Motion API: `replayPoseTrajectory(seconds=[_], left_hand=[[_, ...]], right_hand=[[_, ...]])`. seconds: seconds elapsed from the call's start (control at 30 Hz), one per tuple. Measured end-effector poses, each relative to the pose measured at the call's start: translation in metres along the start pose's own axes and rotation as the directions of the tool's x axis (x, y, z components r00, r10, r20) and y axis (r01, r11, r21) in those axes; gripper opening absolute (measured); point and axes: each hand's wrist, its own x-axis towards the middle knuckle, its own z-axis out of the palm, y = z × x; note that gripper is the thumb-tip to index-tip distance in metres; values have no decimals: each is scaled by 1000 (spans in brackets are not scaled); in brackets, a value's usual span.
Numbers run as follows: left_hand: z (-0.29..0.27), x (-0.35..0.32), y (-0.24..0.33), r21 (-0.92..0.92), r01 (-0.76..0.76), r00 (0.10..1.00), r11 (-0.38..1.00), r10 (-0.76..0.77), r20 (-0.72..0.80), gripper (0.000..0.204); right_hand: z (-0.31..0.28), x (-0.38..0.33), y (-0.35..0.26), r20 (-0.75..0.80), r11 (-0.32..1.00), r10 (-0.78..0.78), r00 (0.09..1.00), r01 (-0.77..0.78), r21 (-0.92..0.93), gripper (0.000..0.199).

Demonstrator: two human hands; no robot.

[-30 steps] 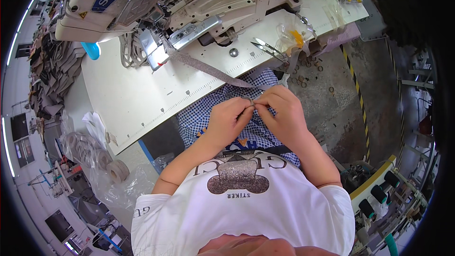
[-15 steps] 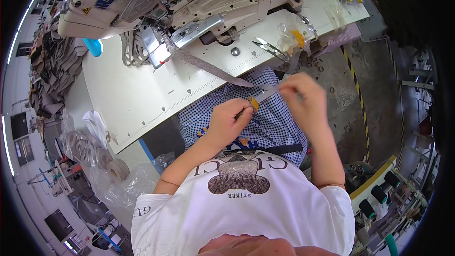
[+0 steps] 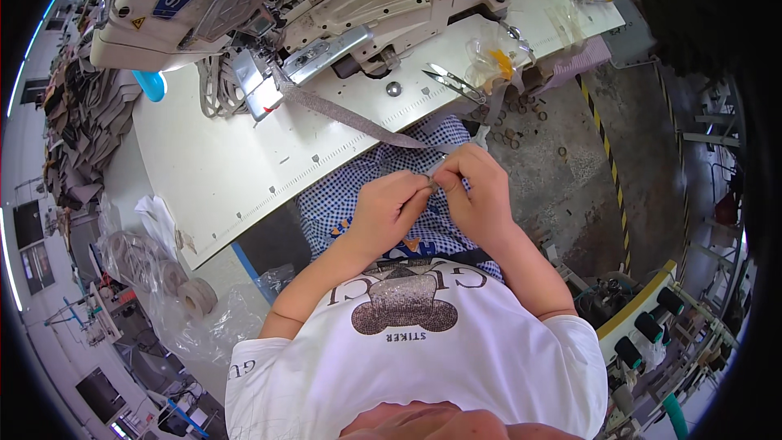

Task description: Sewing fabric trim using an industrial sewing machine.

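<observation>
My left hand (image 3: 389,210) is closed, its thumb and fingers pinched together over my lap. Against its fingertips, my right hand (image 3: 475,195) is also closed in a pinch. A pale, shiny strip (image 3: 436,165) shows at the pinched fingers; most of it is hidden by them. Just beyond the hands, a long grey woven band (image 3: 350,116) runs from the sewing machine (image 3: 358,20) over the table edge. Its far end passes behind my right hand, and I cannot tell whether the strip touches it. Blue-and-white checked cloth (image 3: 342,187) covers my lap below.
Open thread snips (image 3: 453,83) lie on the white table (image 3: 244,155), near a plastic bag with an orange item (image 3: 498,63). Small rings (image 3: 511,132) are scattered on the floor at right. Wrapped band rolls (image 3: 195,297) sit at left, below piled grey pieces (image 3: 85,114).
My right hand has come in leftward and down to meet my left. The pale strip, stretched between the hands before, is now mostly covered; the yellow piece at my left fingers is hidden.
</observation>
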Motion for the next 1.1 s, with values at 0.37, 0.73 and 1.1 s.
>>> replayPoseTrajectory(seconds=[0.37,0.73,1.1], left_hand=[[-1,-10,-4,-153,74,997,985,-70,32,12],[10,-13,-15,-227,213,977,950,-202,69,17],[13,-8,-17,-221,249,968,943,-237,79,14]], right_hand=[[-94,13,82,-561,914,352,749,-406,32,13],[-59,91,123,-483,958,279,830,-276,79,12],[-56,94,130,-138,718,-179,974,34,-695,10]])
